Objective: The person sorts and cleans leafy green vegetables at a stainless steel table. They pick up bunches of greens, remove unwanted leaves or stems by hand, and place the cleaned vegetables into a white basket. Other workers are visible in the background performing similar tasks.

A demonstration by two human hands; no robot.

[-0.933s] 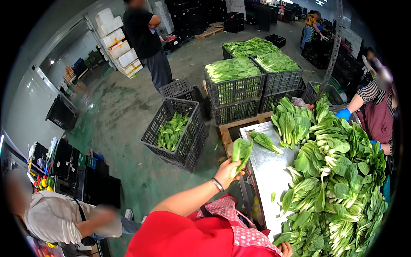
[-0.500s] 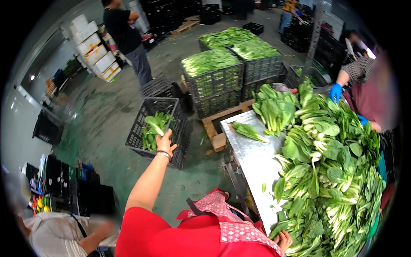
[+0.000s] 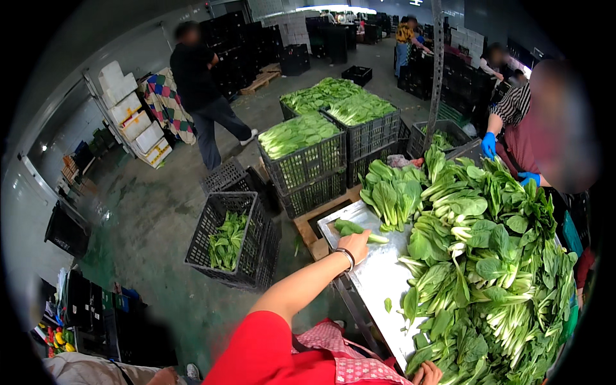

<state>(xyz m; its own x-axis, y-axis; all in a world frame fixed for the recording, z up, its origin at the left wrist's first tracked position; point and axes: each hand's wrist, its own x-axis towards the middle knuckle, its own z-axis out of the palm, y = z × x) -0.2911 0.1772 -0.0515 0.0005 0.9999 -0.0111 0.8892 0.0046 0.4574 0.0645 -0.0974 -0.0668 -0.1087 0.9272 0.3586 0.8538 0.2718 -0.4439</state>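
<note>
My left hand (image 3: 354, 247) reaches over the metal tabletop (image 3: 378, 273), its fingers closed around a single leafy green (image 3: 350, 228) with a pale stalk. Low in the picture, my right hand (image 3: 427, 373) rests with curled fingers against the near edge of a large heap of leafy greens (image 3: 478, 256); what it holds, if anything, is hidden. A bunch of broad-leaved greens (image 3: 390, 196) lies at the table's far end. To the left on the floor, a black slatted crate (image 3: 247, 247) has loose greens (image 3: 228, 240) inside.
Stacked black crates filled with greens (image 3: 305, 163) stand on a wooden pallet (image 3: 314, 240) beyond the table. Across the heap, a co-worker wears blue gloves (image 3: 489, 145). A person in dark clothes (image 3: 196, 90) stands at the back left, near white boxes (image 3: 131, 122).
My left hand has moved right, from above the floor crate to the single green on the tabletop. The green it had at the crate is out of it. My right hand stays by the heap.
</note>
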